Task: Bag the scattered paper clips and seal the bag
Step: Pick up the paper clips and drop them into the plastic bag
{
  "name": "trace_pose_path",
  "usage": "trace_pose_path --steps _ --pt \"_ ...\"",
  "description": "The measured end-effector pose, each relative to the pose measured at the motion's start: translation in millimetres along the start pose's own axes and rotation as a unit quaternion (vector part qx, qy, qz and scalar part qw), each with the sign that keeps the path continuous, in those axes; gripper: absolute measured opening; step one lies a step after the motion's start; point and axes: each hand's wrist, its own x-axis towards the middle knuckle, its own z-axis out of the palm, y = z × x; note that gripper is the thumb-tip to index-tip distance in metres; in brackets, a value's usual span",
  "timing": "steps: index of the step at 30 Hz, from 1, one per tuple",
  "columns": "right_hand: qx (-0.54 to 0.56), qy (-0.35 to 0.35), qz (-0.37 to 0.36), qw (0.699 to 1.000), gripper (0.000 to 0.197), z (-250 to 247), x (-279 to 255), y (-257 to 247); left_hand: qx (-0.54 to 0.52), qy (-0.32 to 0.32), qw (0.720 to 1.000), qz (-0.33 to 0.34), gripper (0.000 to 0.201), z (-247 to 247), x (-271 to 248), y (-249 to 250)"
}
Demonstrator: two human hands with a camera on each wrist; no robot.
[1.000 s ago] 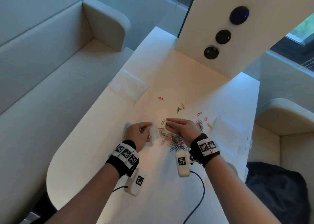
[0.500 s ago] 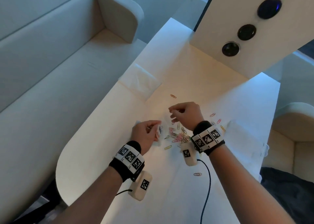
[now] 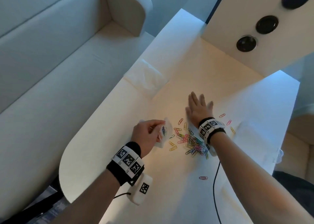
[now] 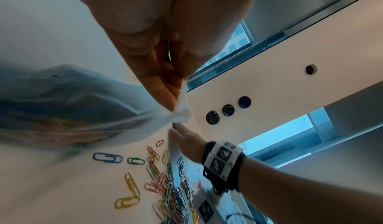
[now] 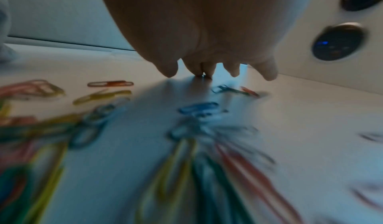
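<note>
Coloured paper clips (image 3: 193, 143) lie in a loose heap on the white table (image 3: 119, 121), with strays around it; they also show in the left wrist view as paper clips (image 4: 165, 186) and, blurred, in the right wrist view as paper clips (image 5: 196, 109). My left hand (image 3: 149, 133) pinches the rim of a small clear plastic bag (image 3: 164, 133) that holds a few clips; the bag (image 4: 62, 106) hangs beside the heap. My right hand (image 3: 198, 107) lies flat with fingers spread beyond the heap, its fingertips (image 5: 205, 73) on the table.
One pink clip (image 3: 203, 178) lies alone nearer me, by a black cable (image 3: 215, 189). A folded white sheet (image 3: 146, 76) rests at the table's left edge. A white panel with round buttons (image 3: 246, 43) stands at the back. A sofa (image 3: 59, 45) is on the left.
My right hand has left the heap, moved farther away and opened from curled fingers to a flat, spread palm. The left hand keeps pinching the bag in about the same place.
</note>
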Motion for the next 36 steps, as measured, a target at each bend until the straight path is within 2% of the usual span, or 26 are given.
trace_pose_path --steps 2,4,6,9,11,13,15,18,20,22,24,25,28,29,30,31,33,35,36 --pt "0.046 0.007 0.042 0.998 0.061 10 -15 9 -0.007 -0.006 1.000 -0.004 0.024 -3 0 0" --pt "0.084 0.007 0.055 0.995 0.063 18 -30 11 -0.036 -0.006 0.999 -0.023 0.029 -4 -2 0" --pt "0.113 -0.003 0.044 0.993 0.067 26 -43 8 -0.081 0.008 0.996 -0.043 0.028 -7 -5 2" --pt "0.094 -0.003 0.006 0.996 0.077 37 -67 -2 -0.139 0.026 0.988 -0.055 0.020 -14 -10 10" --pt "0.100 0.026 -0.014 0.995 0.066 42 -87 -11 -0.163 0.029 0.985 -0.054 0.017 -18 -14 15" --pt "0.098 0.082 -0.030 0.991 0.044 44 -103 -20 -0.177 0.032 0.982 -0.054 0.018 -20 -17 17" --pt "0.095 0.110 -0.031 0.989 0.025 47 -108 -23 -0.176 0.030 0.982 -0.054 0.019 -18 -19 17" --pt "0.119 0.113 -0.009 0.986 0.018 46 -109 -21 -0.167 0.017 0.984 -0.055 0.018 -12 -23 15" --pt "0.206 0.133 0.035 0.969 0.015 38 -110 -16 -0.154 0.006 0.986 -0.061 0.017 -7 -25 15" --pt "0.312 0.144 0.113 0.932 0.012 30 -113 -7 -0.135 -0.006 0.989 -0.065 0.015 -1 -26 15" --pt "0.439 0.126 0.203 0.866 0.014 28 -118 5 -0.118 -0.018 0.991 -0.066 0.015 6 -25 15" --pt "0.521 0.110 0.234 0.814 0.017 27 -121 10 -0.110 -0.025 0.991 -0.066 0.015 9 -24 14" --pt "0.759 0.066 0.233 0.605 0.022 20 -135 9 -0.078 -0.040 0.994 -0.066 0.017 16 -20 15" --pt "0.805 0.048 0.214 0.551 0.024 14 -141 5 -0.067 -0.042 0.995 -0.064 0.017 18 -19 15" --pt "0.835 0.028 0.191 0.515 0.024 7 -147 -3 -0.057 -0.043 0.995 -0.063 0.017 20 -18 16" --pt "0.856 0.009 0.164 0.491 0.023 -1 -153 -12 -0.050 -0.044 0.996 -0.063 0.017 22 -17 16" --pt "0.872 -0.007 0.129 0.472 0.020 -12 -160 -33 -0.045 -0.045 0.996 -0.063 0.018 27 -16 15" --pt "0.867 -0.011 0.117 0.485 0.019 -14 -160 -53 -0.044 -0.042 0.996 -0.062 0.017 29 -16 15" --pt "0.853 -0.008 0.117 0.509 0.019 -13 -159 -61 -0.043 -0.039 0.997 -0.060 0.017 30 -16 15"
